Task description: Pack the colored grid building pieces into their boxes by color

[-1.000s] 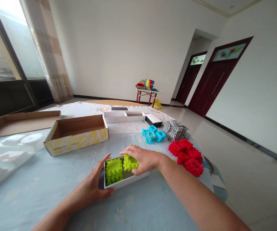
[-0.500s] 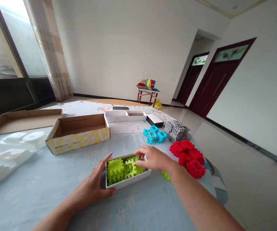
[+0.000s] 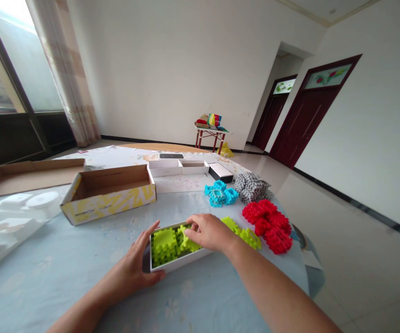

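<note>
Our right hand (image 3: pixel 212 232) has shifted left over the green pieces (image 3: pixel 164 239); its fingers touch them, grip unclear; our left hand (image 3: pixel 134 266) grasps the white box (image 3: pixel 182 263), now holding pieces at both sides.

A pale, plain wall (image 3: pixel 158 69) spans the far side, edged by a dark baseboard (image 3: pixel 140 140). Daylight enters through the dark-framed window (image 3: pixel 22 55) at left, beside a beige patterned curtain (image 3: pixel 70 69). On the right, two dark red doors (image 3: pixel 313 120) have flowered glass panels above them. A small red-legged table (image 3: pixel 211 132) stands near the wall on glossy tiles (image 3: pixel 332 217).
</note>
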`<action>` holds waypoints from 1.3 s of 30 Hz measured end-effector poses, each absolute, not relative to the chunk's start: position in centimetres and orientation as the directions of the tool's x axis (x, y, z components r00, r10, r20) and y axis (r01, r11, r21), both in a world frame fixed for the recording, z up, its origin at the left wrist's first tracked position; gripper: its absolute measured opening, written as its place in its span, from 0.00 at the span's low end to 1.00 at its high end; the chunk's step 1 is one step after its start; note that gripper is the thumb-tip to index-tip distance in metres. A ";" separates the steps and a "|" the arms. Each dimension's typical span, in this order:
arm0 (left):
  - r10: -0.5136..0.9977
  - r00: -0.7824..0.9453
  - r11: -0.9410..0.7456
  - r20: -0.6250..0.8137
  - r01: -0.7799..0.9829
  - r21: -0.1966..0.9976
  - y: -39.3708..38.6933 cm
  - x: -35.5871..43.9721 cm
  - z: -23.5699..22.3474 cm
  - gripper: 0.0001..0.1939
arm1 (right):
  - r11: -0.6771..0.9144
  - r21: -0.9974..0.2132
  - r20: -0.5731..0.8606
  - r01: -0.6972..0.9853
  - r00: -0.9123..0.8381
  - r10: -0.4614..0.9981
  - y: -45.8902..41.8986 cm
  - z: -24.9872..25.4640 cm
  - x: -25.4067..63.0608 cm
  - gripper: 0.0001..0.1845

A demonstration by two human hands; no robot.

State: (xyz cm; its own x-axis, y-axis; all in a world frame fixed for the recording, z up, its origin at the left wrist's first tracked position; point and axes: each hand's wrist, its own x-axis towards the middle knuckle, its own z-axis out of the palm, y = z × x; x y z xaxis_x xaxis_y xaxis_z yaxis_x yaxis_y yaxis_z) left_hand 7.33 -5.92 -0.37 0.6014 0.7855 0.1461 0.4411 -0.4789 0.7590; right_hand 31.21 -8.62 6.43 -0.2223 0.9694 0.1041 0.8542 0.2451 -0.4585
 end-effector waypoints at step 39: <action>0.759 0.619 -0.569 0.203 0.480 0.667 -4.3 7.1 -2.2 0.49 | 0.159 -0.228 0.047 0.961 -0.152 0.987 -9.2 6.6 29.3 0.21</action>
